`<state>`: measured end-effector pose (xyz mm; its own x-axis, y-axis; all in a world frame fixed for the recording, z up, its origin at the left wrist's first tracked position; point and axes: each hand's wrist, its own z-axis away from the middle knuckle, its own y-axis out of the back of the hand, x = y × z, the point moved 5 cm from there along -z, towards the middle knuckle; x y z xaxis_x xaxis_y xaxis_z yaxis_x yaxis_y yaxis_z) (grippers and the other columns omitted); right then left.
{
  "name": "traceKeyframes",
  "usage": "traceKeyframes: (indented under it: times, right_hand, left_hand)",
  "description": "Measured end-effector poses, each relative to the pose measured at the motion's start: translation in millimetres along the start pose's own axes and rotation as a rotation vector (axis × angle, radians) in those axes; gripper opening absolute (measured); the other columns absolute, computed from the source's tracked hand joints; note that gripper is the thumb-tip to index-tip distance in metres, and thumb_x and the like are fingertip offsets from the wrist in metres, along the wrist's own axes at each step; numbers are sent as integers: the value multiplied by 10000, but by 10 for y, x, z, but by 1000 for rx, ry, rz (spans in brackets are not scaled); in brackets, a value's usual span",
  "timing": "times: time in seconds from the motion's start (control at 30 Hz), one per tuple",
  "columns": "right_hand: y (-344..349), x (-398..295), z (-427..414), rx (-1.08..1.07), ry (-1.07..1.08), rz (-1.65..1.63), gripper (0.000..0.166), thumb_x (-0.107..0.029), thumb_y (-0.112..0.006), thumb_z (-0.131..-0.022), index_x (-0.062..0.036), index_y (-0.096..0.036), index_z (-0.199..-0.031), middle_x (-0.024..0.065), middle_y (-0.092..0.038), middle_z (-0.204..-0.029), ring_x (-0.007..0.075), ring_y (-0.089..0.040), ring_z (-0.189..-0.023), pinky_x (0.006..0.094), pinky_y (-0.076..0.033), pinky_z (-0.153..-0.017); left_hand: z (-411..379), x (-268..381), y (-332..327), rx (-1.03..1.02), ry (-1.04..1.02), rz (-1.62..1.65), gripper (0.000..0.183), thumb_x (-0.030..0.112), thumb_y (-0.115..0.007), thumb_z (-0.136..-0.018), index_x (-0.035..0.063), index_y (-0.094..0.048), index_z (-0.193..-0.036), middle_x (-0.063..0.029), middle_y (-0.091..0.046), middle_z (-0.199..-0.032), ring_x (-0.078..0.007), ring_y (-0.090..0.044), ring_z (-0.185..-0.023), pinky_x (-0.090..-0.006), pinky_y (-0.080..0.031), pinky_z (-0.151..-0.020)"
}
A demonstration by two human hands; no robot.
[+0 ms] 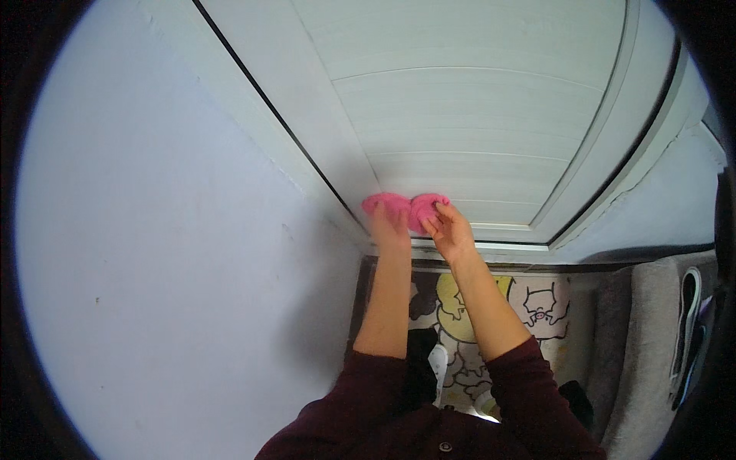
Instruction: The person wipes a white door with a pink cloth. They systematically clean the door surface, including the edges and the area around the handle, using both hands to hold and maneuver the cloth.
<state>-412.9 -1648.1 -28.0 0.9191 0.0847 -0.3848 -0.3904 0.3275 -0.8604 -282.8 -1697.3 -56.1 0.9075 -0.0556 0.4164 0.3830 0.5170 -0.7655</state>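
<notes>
A bright pink cloth, bunched in the middle, is held between my two hands in front of the lower part of a white door. My left hand is blurred, with its fingers over the left half of the cloth. On the right half, the thumb and fingers of my right hand pinch the cloth near its edge. Whether the cloth touches the door is hard to tell.
A white wall runs close along my left side. Below my arms lies a floor mat with cartoon drawings. To the right stands a grey upholstered seat, with folded items on it. The door frame borders the door's right side.
</notes>
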Motion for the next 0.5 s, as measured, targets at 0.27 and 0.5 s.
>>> traceKeyframes:
  times: [0.27,0.5]
  right_hand:
    - [-948,-564,446,-342,305,113,304,-96,-611,-823,-76,-527,-1114,42,-584,-1040,160,-561,-972,319,-457,-872]
    - [-290,-270,134,-13,176,169,235,-73,-624,-807,-82,-563,-1035,14,-594,-927,134,-575,-813,254,-496,-680]
  left_hand:
    - [1020,432,-966,-599,-683,-469,397,45,-501,-866,16,-404,-1250,-105,-484,-1198,-228,-456,-1148,-399,-365,-985]
    - [763,24,-639,-362,-451,-479,425,44,-521,-820,86,-399,-1225,-67,-464,-1189,-193,-481,-1077,-372,-382,-936]
